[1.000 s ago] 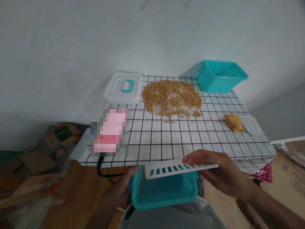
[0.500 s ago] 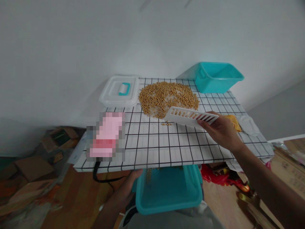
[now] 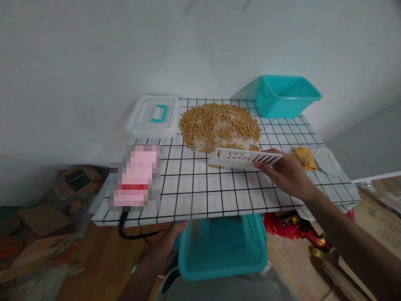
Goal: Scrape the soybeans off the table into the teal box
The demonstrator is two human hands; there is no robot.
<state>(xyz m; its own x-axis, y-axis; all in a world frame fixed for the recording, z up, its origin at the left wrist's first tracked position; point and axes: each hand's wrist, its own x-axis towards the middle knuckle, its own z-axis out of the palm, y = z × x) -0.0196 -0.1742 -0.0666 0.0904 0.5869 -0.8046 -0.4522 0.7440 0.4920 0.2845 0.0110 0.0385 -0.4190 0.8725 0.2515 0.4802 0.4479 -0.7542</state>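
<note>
My right hand (image 3: 286,173) is closed on the right end of a white slotted plastic piece (image 3: 232,161), held on its long edge low over the table. A few soybeans show by its left end. Behind it spreads a wide pile of soybeans (image 3: 203,121), with whitish grains among them. Below the table's front edge, my left hand (image 3: 175,234) grips the left side of a teal bin (image 3: 222,271); its fingers are partly hidden. Some beans lie inside that bin near the table edge, and the bin rests at my lap.
On the checked tablecloth (image 3: 184,196) stand a second teal bin (image 3: 282,106) at back right and a clear lid (image 3: 142,119) with a teal handle at left. A yellow cloth (image 3: 305,159) lies at right. A blurred pink object (image 3: 136,175) with a black cable sits front left.
The white slotted piece has come slightly nearer and left in my right hand, and stands more level. The view has shifted slightly. My left hand still holds the bin.
</note>
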